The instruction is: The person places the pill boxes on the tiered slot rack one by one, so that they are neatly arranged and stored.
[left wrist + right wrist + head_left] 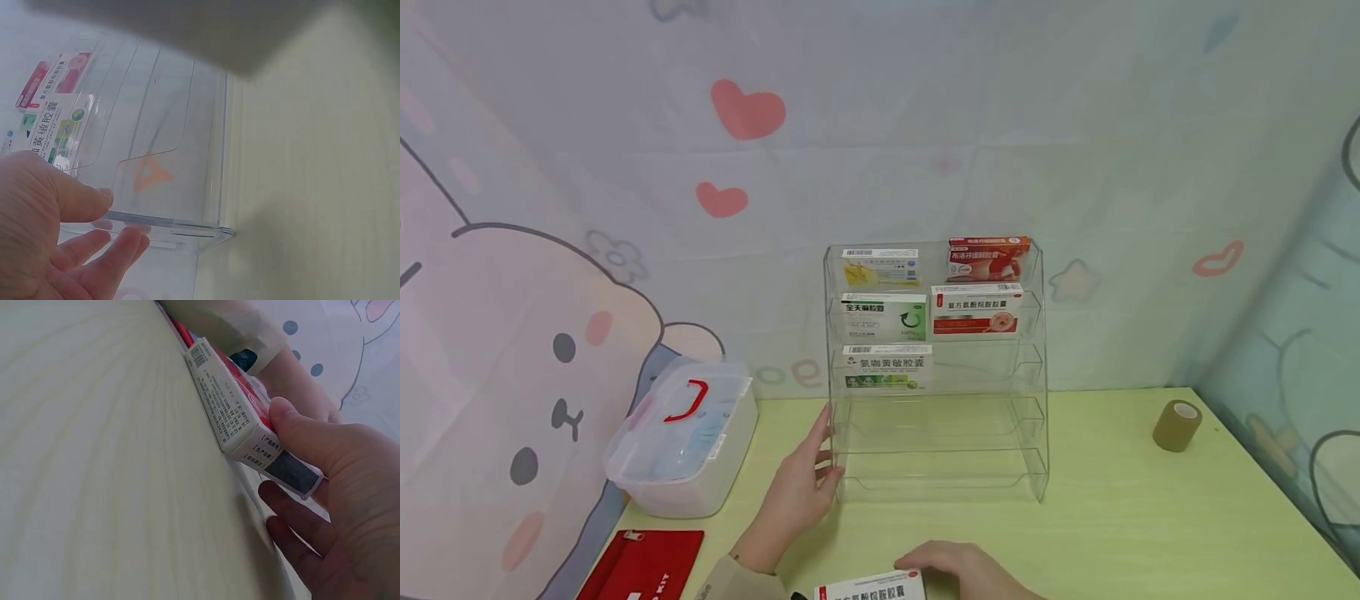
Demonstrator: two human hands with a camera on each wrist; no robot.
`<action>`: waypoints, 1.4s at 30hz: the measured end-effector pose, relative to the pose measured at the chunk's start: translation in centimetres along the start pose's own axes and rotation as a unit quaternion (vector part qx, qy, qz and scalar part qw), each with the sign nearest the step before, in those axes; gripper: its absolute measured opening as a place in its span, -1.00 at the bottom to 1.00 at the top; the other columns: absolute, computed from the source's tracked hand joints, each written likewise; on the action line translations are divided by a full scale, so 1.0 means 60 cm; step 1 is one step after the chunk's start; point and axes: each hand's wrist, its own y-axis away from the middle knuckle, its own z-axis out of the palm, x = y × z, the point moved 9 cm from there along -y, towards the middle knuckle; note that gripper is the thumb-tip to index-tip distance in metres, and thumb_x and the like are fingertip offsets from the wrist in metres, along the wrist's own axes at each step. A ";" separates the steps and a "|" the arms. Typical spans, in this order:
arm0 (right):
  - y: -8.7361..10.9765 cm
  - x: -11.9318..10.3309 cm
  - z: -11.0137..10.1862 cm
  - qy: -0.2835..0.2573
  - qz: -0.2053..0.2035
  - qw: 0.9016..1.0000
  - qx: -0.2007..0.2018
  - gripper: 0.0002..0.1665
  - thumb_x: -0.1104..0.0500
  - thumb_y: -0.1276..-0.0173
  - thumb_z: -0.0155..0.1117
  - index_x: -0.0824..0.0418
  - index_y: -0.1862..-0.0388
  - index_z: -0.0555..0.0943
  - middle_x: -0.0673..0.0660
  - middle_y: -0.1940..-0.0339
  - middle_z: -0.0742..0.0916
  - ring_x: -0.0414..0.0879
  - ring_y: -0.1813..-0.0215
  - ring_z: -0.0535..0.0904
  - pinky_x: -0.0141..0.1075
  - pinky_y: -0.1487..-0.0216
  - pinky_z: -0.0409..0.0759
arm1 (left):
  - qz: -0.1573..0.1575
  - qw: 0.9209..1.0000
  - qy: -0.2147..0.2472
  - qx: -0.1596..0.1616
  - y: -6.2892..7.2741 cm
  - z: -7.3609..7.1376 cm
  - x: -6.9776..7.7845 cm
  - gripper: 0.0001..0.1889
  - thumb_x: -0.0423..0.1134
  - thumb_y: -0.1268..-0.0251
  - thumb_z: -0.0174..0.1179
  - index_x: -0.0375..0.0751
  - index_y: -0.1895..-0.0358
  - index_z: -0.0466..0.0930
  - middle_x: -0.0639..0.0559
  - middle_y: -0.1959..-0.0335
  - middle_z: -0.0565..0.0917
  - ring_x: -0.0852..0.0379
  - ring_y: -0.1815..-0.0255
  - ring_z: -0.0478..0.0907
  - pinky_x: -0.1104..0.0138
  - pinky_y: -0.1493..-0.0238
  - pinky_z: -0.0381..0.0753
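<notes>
A clear tiered display rack (940, 421) stands on the table with medicine boxes on its upper tiers. My left hand (801, 492) grips the rack's left side panel low down; in the left wrist view the thumb (87, 203) lies on one side of the panel and the fingertips on the other. At the near edge of the head view my right hand (966, 567) holds a white medicine box (872, 587) with dark lettering. Its barcode and a red patch show in the right wrist view, where the thumb (294, 422) presses on the box (219, 394).
Left of the rack sits a translucent lidded case (685, 442) with a red handle, and nearer lies a red zip pouch (651, 562). A brown tape roll (1176, 425) stands on the right. Behind the table (1112, 517) hangs a patterned cloth (1000, 117).
</notes>
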 end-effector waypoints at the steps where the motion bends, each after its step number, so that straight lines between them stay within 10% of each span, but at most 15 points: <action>1: 0.000 -0.001 -0.001 -0.017 0.004 1.000 0.003 -0.40 0.04 -0.51 0.53 0.10 -0.47 0.66 0.04 -0.38 0.80 -0.25 -0.34 0.70 -0.37 -0.50 0.62 | -0.001 1.000 0.001 0.000 0.000 0.000 -0.001 0.05 -0.50 -0.48 0.34 -0.02 -0.86 -0.10 -0.32 -0.61 0.52 -0.25 -0.30 0.79 0.12 -0.24 0.88; 9: 0.001 -0.017 -0.014 -0.134 0.009 0.991 0.022 -0.42 0.19 -0.50 0.54 0.36 -0.41 0.64 0.28 -0.28 0.80 -0.29 -0.08 0.80 -0.34 -0.15 0.87 | -0.010 1.000 0.007 0.000 -0.001 0.001 -0.003 0.06 -0.49 -0.49 0.35 0.04 -0.86 -0.11 -0.27 -0.62 0.51 -0.22 -0.32 0.78 0.14 -0.26 0.87; 27: 0.017 -0.070 -0.156 0.039 0.009 0.985 0.170 -0.54 0.07 -0.39 0.61 0.09 -0.24 0.78 0.27 -0.20 0.83 -0.29 -0.03 0.81 -0.28 0.04 0.94 | -0.009 1.000 0.008 -0.003 -0.002 0.005 -0.003 0.05 -0.48 -0.51 0.32 0.05 -0.86 -0.12 -0.31 -0.62 0.50 -0.22 -0.32 0.77 0.15 -0.26 0.87; 42: 0.024 -0.160 -0.327 0.193 -0.025 0.929 0.314 -0.48 0.47 -0.13 0.69 0.17 -0.06 0.78 0.16 -0.11 0.82 -0.47 -0.05 0.72 -0.44 0.07 0.90 | -0.006 1.000 0.016 -0.004 -0.001 0.002 -0.006 0.05 -0.49 -0.51 0.32 0.04 -0.86 -0.13 -0.31 -0.64 0.48 -0.23 -0.33 0.76 0.16 -0.27 0.87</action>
